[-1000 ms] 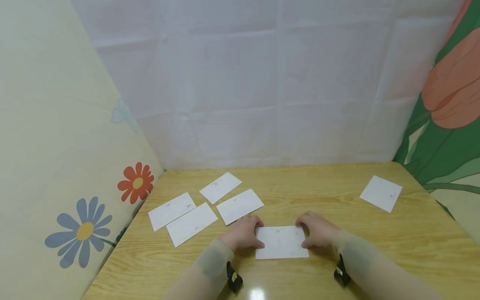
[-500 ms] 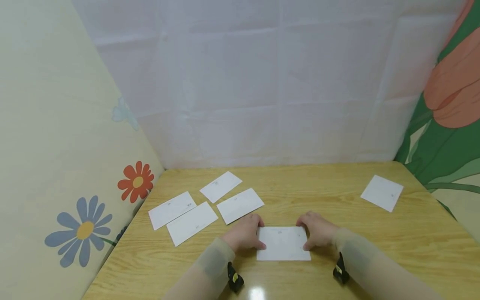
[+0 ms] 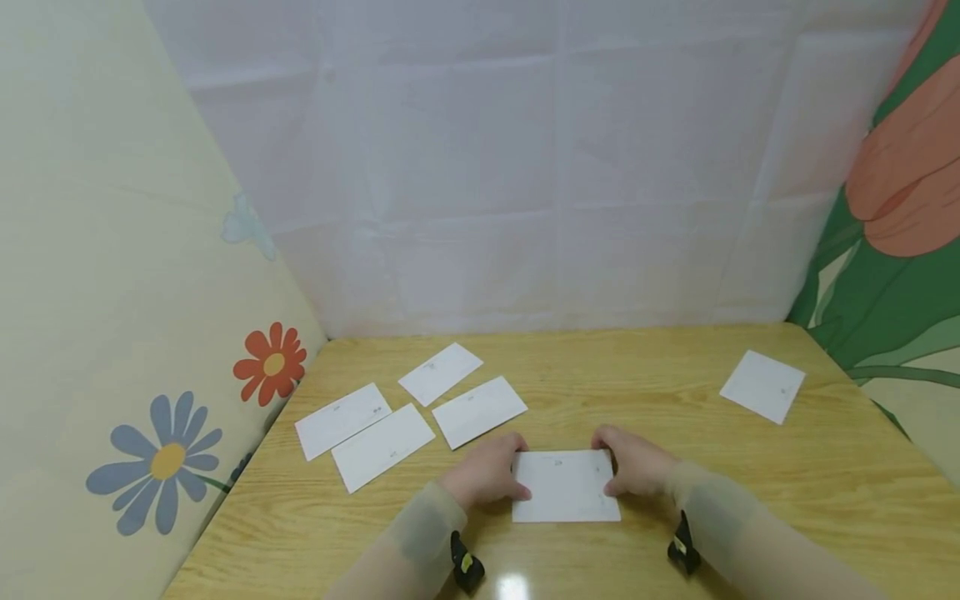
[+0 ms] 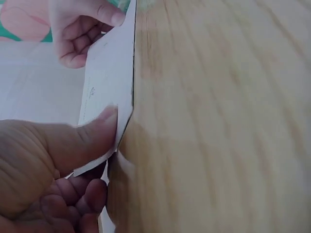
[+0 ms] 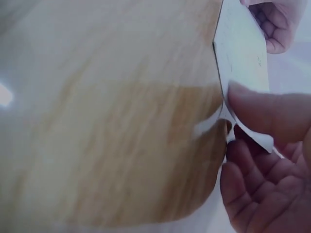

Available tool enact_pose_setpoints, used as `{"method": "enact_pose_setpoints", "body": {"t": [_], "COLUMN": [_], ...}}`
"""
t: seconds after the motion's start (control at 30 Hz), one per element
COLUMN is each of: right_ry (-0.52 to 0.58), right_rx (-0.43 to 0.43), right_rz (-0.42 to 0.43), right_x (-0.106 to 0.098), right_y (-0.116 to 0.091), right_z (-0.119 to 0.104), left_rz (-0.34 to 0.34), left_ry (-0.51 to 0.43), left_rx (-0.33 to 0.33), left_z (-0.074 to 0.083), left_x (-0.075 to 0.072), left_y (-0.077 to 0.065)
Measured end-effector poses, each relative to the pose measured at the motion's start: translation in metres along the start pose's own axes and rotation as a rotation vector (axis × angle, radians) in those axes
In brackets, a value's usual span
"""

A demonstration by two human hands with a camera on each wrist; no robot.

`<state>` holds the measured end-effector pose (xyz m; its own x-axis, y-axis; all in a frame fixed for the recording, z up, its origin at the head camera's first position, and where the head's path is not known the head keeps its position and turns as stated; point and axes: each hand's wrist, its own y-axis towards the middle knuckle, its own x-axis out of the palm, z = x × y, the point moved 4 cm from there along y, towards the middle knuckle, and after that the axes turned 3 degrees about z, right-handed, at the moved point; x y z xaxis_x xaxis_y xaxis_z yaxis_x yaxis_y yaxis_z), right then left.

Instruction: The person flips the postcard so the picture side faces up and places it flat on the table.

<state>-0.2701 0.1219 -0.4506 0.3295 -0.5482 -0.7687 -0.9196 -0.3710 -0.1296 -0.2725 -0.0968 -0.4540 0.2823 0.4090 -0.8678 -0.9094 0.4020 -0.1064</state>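
In the head view a white rectangular sheet of paper [image 3: 566, 492] with small printed marks lies in front of the person. My left hand [image 3: 487, 471] pinches its left end, and my right hand [image 3: 636, 462] pinches the right end. The left wrist view has the left thumb [image 4: 90, 141] on top of the paper and curled fingers below its bent-up edge. A similar hold appears in the right wrist view, where the right thumb [image 5: 272, 111] presses on the paper over curled fingers. Beneath the paper, part of the fingers is hidden.
On the left of the wooden table [image 3: 615, 375] lie several similar white papers, among them one close to the left hand [image 3: 480, 412]. Another white paper [image 3: 763, 387] is at the far right. A white cloth backdrop [image 3: 450, 167] rises behind the table.
Both hands keep their hold at the paper's two ends. The paper's near edge stands slightly lower in the head view than a second ago; the other papers stay put.
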Motion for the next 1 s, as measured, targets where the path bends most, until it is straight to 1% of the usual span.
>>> {"method": "enact_pose_setpoints", "body": {"t": [0.07,0.23,0.43,0.5,0.63,0.7,0.83,0.93,1.0], "right_ry": [0.001,-0.005,0.044,0.064,0.068,0.061,0.063,0.058,0.049], "right_rx": [0.013,0.019,0.01,0.002,-0.029,-0.05,-0.082,-0.11,-0.146], "right_rz": [0.013,0.046,0.114,0.128,0.156,0.166,0.186,0.208,0.224], "right_x": [0.001,0.0,-0.008,-0.012,-0.02,-0.024,-0.031,-0.035,-0.038], "right_y": [0.0,-0.002,-0.007,-0.008,-0.01,-0.012,-0.014,-0.017,-0.02], "right_z": [0.0,0.0,-0.001,-0.002,-0.003,-0.005,-0.007,-0.011,-0.014], "left_rz": [0.002,0.029,0.072,0.096,0.135,0.143,0.158,0.182,0.199], "left_ry": [-0.042,-0.121,-0.226,-0.236,-0.256,-0.26,-0.249,-0.231,-0.231], "left_rx": [-0.013,-0.004,-0.029,-0.028,-0.012,-0.009,0.005,0.024,0.033], "left_z": [0.0,0.002,-0.001,0.0,0.005,0.008,0.013,0.017,0.018], "left_x": [0.0,-0.003,-0.007,-0.011,-0.018,-0.021,-0.028,-0.033,-0.036], "left_y": [-0.001,-0.003,-0.005,-0.005,-0.005,-0.006,-0.008,-0.01,-0.011]}}
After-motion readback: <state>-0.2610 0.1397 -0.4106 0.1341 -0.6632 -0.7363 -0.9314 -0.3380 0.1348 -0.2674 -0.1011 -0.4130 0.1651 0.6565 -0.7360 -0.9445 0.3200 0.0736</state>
